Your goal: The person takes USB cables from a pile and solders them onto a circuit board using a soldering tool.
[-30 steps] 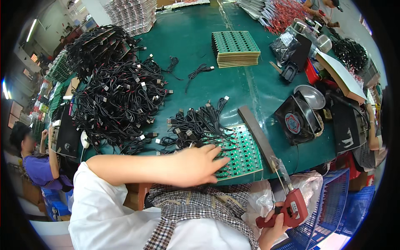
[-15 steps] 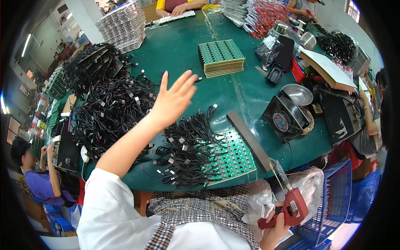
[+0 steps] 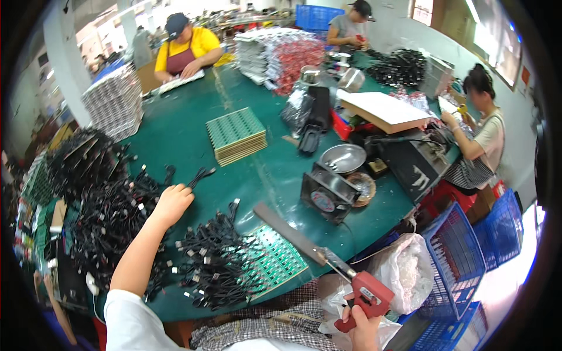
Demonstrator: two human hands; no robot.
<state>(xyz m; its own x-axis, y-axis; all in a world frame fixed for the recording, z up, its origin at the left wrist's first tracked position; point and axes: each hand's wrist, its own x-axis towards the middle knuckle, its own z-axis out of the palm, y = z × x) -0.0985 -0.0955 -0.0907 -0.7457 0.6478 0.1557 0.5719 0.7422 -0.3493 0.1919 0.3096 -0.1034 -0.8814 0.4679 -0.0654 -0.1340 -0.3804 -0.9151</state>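
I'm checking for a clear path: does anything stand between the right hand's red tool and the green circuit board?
Yes: a dark bar lies along the upper-right edge of the green circuit board, between it and the red tool in the right hand.

On the table (image 3: pixel 181 155), a circuit panel (image 3: pixel 280 257) is flanked at left by heaped cables (image 3: pixel 212 257), stacked boards (image 3: pixel 237 137) set well behind.

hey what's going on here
The person's right hand holds a red gun-shaped tool. The left hand is at the edge of a cable pile, beside a loose cable; its grip is unclear. A green circuit board lies in front, black cables across its left part, beside a dark bar.
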